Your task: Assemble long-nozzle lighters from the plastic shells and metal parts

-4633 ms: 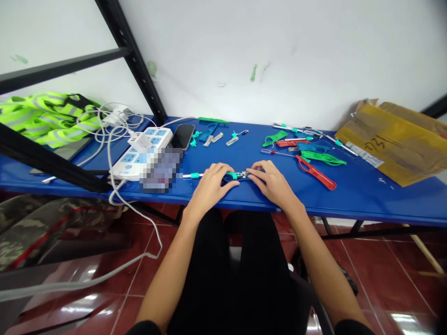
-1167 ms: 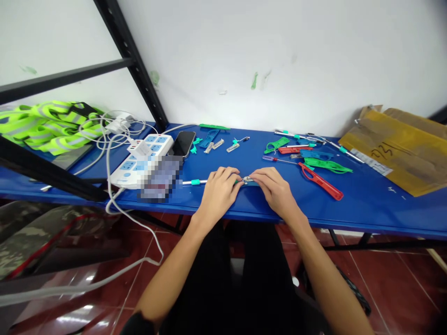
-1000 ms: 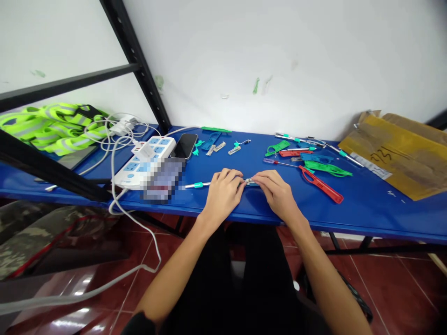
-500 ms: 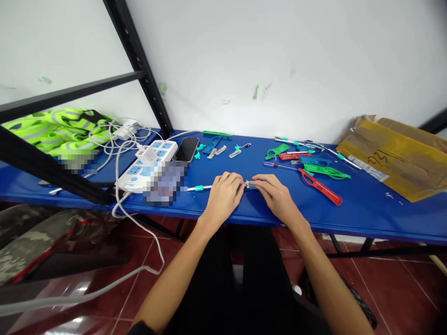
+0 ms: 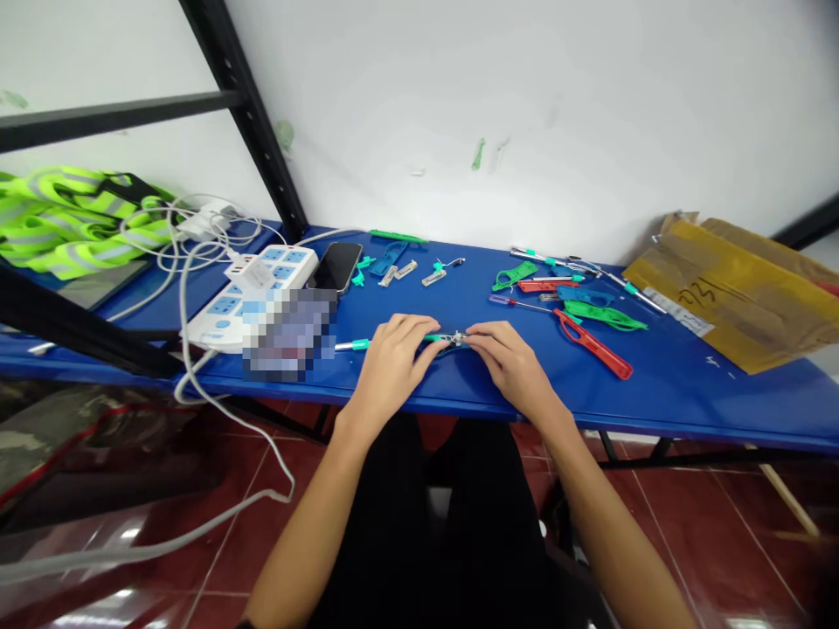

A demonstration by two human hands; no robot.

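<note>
A partly assembled long-nosed lighter [image 5: 446, 338] lies across the near edge of the blue table, its metal barrel [image 5: 352, 345] with a teal collar sticking out to the left. My left hand [image 5: 391, 354] is closed round its barrel side, thumb and fingers apart around a green part. At its other end, the fingertips of my right hand [image 5: 504, 354] pinch near a small pale fitting; my fingers hide what exactly they grip. Right of my hands are a red lighter handle [image 5: 596, 345] and a screwdriver [image 5: 517, 302]. Behind them lie small clear fuel tanks [image 5: 433, 277].
Green [image 5: 603, 316] and blue lighter shells [image 5: 585, 295] lie in a pile at right, before a taped cardboard box [image 5: 740, 297]. At left are a power strip [image 5: 223, 319], a phone [image 5: 336, 266], loose white cables and a black shelf post [image 5: 262, 122].
The view has shifted a little. My left hand has slid left along the lighter and its thumb has spread from the fingers, showing more of the green part. My right hand stays at the other end.
</note>
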